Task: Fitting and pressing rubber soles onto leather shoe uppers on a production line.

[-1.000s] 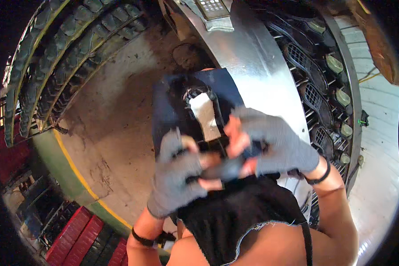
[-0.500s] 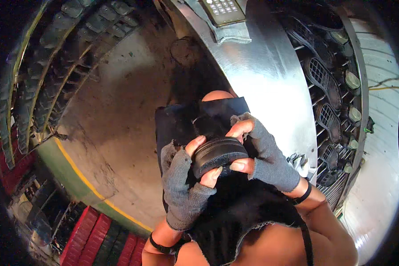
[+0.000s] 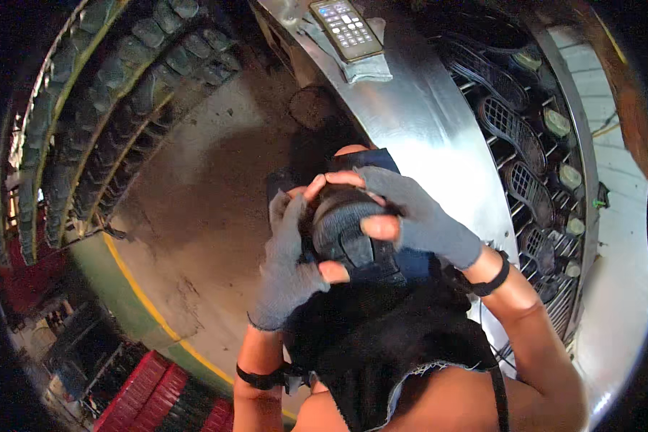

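Note:
Over my lap I hold a black shoe sole (image 3: pixel 338 227), its rounded, ribbed end tilted up. My left hand (image 3: pixel 289 261), in a grey fingerless glove, grips its left side, with the thumb low and the fingertips over the far edge. On the other side my right hand (image 3: pixel 432 225), gloved the same way, has its fingers at the far edge and its thumb across the near face. Both hands are somewhat blurred. The far part of the sole is hidden behind its raised end and my fingers.
A metal table (image 3: pixel 417 108) curves along my right, with a phone (image 3: pixel 347 30) on a cloth. Beyond it, a rack of bars carries several black soles (image 3: pixel 513 126). Shelves of dark soles (image 3: pixel 133 54) stand at left; red stacked pieces (image 3: pixel 140 389) lie lower left.
Both hands have shifted their grip, fingers moving to the sole's far edge. The sole has tipped, showing more of its face. The whole view has also turned slightly.

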`<state>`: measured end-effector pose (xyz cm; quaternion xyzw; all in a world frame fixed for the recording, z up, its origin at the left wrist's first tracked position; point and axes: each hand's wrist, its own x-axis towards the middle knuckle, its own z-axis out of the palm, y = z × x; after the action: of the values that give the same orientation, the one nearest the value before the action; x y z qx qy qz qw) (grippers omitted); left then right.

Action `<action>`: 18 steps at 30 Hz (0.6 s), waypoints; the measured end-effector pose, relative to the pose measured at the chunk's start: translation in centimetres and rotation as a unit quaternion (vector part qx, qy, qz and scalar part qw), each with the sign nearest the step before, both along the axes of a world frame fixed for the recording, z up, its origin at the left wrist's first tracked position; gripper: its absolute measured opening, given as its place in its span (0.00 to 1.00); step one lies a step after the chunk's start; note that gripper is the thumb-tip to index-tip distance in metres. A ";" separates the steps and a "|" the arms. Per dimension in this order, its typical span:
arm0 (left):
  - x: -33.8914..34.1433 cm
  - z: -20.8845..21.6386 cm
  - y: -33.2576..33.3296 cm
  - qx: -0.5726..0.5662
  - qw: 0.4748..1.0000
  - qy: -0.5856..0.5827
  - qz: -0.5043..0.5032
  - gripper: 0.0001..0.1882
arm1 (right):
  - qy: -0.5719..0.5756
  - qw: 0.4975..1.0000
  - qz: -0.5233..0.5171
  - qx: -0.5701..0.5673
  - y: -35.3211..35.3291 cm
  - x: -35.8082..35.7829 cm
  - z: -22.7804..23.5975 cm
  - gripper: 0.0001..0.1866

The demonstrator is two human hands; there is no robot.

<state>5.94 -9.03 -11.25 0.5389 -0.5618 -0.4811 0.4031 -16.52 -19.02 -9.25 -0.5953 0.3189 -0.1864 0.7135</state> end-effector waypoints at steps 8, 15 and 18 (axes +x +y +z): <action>-6.0 8.9 2.5 -0.165 0.981 0.037 -0.098 0.54 | -0.053 0.977 -0.116 0.170 7.4 -7.4 4.7 0.33; -13.6 16.2 0.6 -0.451 0.762 -0.278 -0.373 0.33 | -0.219 0.904 -0.224 0.292 14.0 -16.7 9.3 0.26; -13.8 15.0 0.1 -0.309 0.920 -0.166 -0.177 0.28 | -0.218 0.871 -0.374 0.230 16.5 -22.2 10.5 0.23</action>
<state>-7.81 -8.90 3.71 0.3513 -0.8275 -0.2508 0.3590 -38.68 -2.55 1.27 -0.1943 0.3877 -0.4857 0.7589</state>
